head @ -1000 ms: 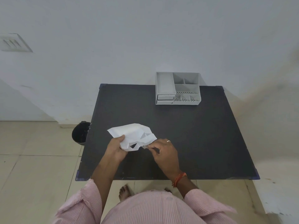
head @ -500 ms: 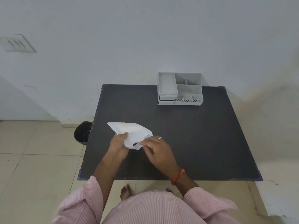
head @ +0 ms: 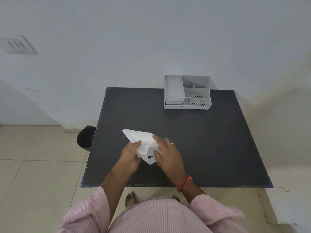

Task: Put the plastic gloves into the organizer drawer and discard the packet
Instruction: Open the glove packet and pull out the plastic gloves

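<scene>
A crumpled white packet [head: 142, 141] is held just above the near-left part of the black table [head: 210, 140]. My left hand [head: 131, 155] grips its left side from below. My right hand [head: 168, 153] pinches its right edge, fingers closed on the plastic. Whether gloves are inside the packet cannot be told. The grey organizer [head: 186, 92] stands at the table's far edge, its small drawer [head: 173, 102] at the lower left front, slightly pulled out.
A black waste bin [head: 85, 137] sits on the tiled floor beside the table's left edge. A white wall rises behind the table. My bare feet show under the near edge.
The packet has been folded and squeezed smaller between both hands, and my right hand has moved up over its right side.
</scene>
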